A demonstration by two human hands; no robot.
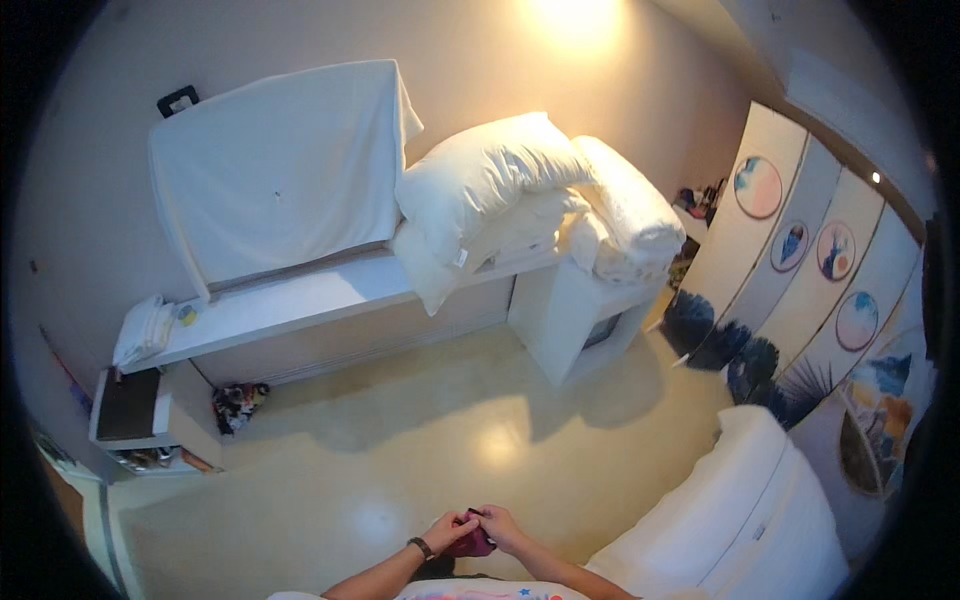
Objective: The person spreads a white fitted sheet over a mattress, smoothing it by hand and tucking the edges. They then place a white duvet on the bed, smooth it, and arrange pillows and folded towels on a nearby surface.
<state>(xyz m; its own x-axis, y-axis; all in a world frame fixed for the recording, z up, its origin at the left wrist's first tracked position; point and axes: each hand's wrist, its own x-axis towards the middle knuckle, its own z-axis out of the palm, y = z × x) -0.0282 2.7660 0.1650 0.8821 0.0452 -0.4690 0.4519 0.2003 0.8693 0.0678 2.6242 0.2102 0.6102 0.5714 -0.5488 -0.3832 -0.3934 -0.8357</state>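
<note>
My left hand (pixel 448 531), with a dark band on its wrist, pinches the left side of a small maroon cloth item (pixel 472 544) at the bottom middle. My right hand (pixel 501 526) grips the top right of the same item. Both hands are close together, and a black edge shows between their fingers. The item hangs in front of my body; its exact kind cannot be told. Below it is my light printed top (pixel 487 591).
A white-covered bed or sofa (pixel 720 510) stands at the lower right. Ahead, a long white shelf desk (pixel 300 307) bears a cloth-draped object (pixel 285 172), pillows (pixel 495 165) and folded bedding (pixel 630 202). A folding screen (pixel 787 262) stands right; a patterned cloth bundle (pixel 238 405) lies on the floor.
</note>
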